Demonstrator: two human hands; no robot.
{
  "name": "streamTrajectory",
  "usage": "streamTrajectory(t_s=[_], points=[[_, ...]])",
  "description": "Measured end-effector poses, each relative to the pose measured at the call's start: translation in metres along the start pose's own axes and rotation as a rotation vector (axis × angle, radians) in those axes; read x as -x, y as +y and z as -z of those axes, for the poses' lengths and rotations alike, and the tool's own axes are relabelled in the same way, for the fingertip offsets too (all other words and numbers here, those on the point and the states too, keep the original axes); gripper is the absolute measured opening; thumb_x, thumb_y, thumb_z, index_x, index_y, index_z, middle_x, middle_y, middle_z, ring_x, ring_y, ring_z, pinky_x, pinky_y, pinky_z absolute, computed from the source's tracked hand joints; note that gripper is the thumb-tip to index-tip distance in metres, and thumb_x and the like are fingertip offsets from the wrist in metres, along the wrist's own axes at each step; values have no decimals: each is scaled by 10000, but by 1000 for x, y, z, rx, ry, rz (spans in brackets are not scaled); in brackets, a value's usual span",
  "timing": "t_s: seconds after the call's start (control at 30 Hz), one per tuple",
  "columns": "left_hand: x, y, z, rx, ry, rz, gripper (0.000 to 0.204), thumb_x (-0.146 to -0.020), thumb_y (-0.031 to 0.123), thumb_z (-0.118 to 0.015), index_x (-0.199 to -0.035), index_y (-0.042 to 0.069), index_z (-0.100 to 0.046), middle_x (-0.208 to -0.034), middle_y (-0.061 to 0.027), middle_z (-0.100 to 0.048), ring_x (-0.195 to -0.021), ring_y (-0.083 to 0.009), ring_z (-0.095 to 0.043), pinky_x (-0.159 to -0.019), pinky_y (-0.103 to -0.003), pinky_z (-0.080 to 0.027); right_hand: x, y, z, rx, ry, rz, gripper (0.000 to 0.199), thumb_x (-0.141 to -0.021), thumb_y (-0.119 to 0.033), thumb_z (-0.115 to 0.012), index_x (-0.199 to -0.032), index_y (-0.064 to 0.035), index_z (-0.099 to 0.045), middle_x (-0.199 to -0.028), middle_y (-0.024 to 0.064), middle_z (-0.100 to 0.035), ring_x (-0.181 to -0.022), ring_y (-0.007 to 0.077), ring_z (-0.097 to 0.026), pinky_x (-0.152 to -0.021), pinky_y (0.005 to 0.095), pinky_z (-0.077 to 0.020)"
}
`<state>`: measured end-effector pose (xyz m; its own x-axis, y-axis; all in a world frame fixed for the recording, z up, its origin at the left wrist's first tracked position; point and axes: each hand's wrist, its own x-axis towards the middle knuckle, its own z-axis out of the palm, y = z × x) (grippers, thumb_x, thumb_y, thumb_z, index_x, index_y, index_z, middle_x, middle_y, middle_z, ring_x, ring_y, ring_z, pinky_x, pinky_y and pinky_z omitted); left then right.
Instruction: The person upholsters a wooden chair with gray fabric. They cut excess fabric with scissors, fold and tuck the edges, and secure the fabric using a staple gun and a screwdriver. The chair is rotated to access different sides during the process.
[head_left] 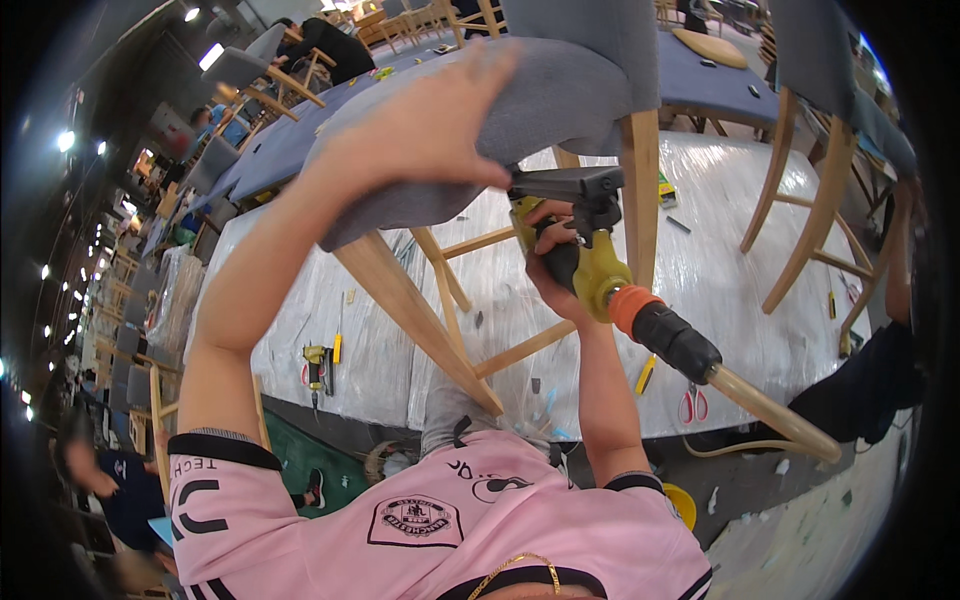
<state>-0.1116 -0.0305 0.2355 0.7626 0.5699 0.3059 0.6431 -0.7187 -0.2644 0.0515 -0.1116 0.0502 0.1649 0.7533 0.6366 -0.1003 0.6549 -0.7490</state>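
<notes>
A grey upholstered chair [560, 100] with pale wooden legs stands tilted in front of me. My left hand [425, 120], slightly blurred, reaches over its seat with fingers spread; the thumb comes near the nose of the tool. Wrapped round the handle of a yellow-green air staple gun [603, 262] is my right hand [553, 288]. The gun's black magazine touches or nearly touches the seat's near edge; I cannot tell which. From its orange and black coupling [675, 330] a beige air hose [775, 415] runs to the lower right.
A plastic-wrapped table [380, 295] lies beneath the chair. On it are a second nail or staple gun [318, 368], a yellow cutter [646, 376] and red-handled scissors [692, 404]. Another chair [815, 220] stands at the right beside a person's arm. Behind runs a blue-covered table [700, 85].
</notes>
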Motion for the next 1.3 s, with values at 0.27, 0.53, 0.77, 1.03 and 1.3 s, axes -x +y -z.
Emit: streamTrajectory(t_s=[0.27, 0.53, 0.77, 1.03, 1.3], points=[[6, -29, -4, -38, -7, 514, 879, -1008, 751, -298, -1499, 52, -503, -1197, -283, -699, -1120, -467, -668, -1000, -528, -508, -27, 6, 3, 274, -69, 333, 253, -683, 54, -685, -877, -89, -609, -1046, 53, -694, -860, 205, -653, -817, 296, -523], [19, 8, -18, -271, 129, 319, 788, -941, 531, -641, -1522, 39, -435, -1335, -242, -565, -1169, -424, -582, -994, -513, -469, -32, 15, -1, 204, -82, 259, 262, -675, 18, -726, -851, -111, -581, -1060, 43, -712, -888, 206, -659, -826, 334, -521], [24, 13, -18, -460, 143, 118, 836, -903, 483, -696, -1521, -3, -411, -1360, -267, -510, -1213, -427, -517, -1020, -517, -442, -15, 22, 4, 261, -27, 317, 294, -662, 48, -737, -844, -118, -576, -1093, 48, -686, -960, 195, -650, -898, 327, -504], [27, 14, -25, -536, 157, 114, 870, -857, 439, -782, -1549, 80, -395, -1385, -230, -544, -1227, -410, -561, -1020, -514, -457, -8, 18, -2, 205, -62, 233, 259, -665, 54, -698, -810, -112, -560, -1112, 107, -702, -1054, 253, -660, -1000, 407, -494], [32, 21, -29, -491, 131, 184, 1009, -763, 347, -865, -1594, 143, -330, -1510, -199, -444, -1298, -399, -488, -1078, -518, -408, -6, 23, -8, 90, -80, 160, 260, -663, 63, -705, -864, -82, -627, -1015, 81, -692, -853, 154, -665, -749, 305, -545]])
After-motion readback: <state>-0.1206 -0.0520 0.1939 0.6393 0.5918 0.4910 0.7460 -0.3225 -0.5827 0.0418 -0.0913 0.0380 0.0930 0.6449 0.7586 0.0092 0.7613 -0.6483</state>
